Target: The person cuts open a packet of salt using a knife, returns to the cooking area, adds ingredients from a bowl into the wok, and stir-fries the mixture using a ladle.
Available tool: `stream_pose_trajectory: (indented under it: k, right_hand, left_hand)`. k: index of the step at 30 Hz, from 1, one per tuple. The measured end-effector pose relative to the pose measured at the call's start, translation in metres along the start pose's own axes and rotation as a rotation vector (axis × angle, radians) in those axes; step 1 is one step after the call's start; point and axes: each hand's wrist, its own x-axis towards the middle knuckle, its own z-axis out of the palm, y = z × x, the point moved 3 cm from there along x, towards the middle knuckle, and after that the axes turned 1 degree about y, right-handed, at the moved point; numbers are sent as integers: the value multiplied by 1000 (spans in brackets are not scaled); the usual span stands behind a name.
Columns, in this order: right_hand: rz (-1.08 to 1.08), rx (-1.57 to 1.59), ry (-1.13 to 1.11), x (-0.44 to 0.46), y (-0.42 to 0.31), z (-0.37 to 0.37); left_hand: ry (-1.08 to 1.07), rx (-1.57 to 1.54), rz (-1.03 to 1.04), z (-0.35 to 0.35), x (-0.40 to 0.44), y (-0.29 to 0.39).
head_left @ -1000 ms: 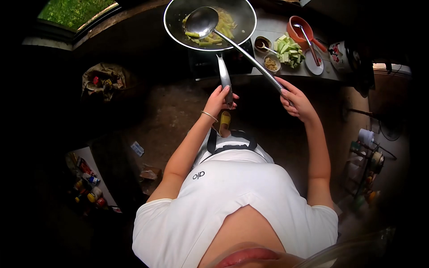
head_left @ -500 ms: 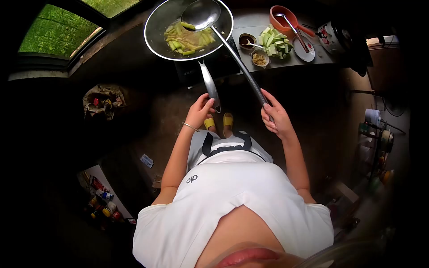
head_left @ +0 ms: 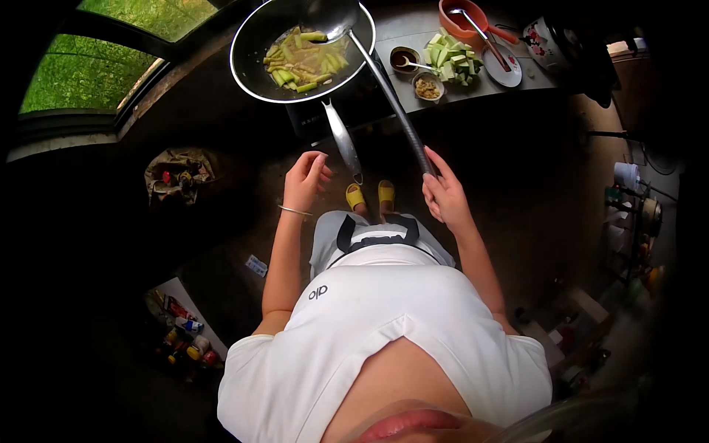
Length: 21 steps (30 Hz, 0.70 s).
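Note:
My right hand [head_left: 446,193] is wrapped round the dark grip of a long-handled metal ladle [head_left: 384,83]. Its bowl is up in the wok [head_left: 244,70], touching or just over the food; the far part is blurred. Cut green vegetable pieces [head_left: 303,63] lie in a little liquid inside the wok. My left hand [head_left: 304,181] hangs to the left of the wok's metal handle [head_left: 342,140], apart from it. Its fingers are loosely curled, with nothing seen in them.
On the counter [head_left: 413,37] right of the wok stand a bowl of dark sauce [head_left: 402,56], a bowl of minced bits [head_left: 428,87], piled pale-green chunks [head_left: 452,57], an orange pot [head_left: 465,29] and a small plate [head_left: 505,72]. A rice-cooker-like appliance [head_left: 543,38] stands farther right.
My left hand has come off the wok handle and moved left. My right hand still grips the ladle, which has shifted slightly in the wok. The view has turned a little.

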Motion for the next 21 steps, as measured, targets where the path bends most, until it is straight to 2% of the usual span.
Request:
stream_pose_trajectory:
  k: [13,21]
  right_hand:
    - [44,73,-34,-5,20,6]
    - [65,197,-37,-21,9,-6]
  left_hand:
    - [-24,45,40,1,-5,16]
    - [-111,-61,56,16,-12,27]
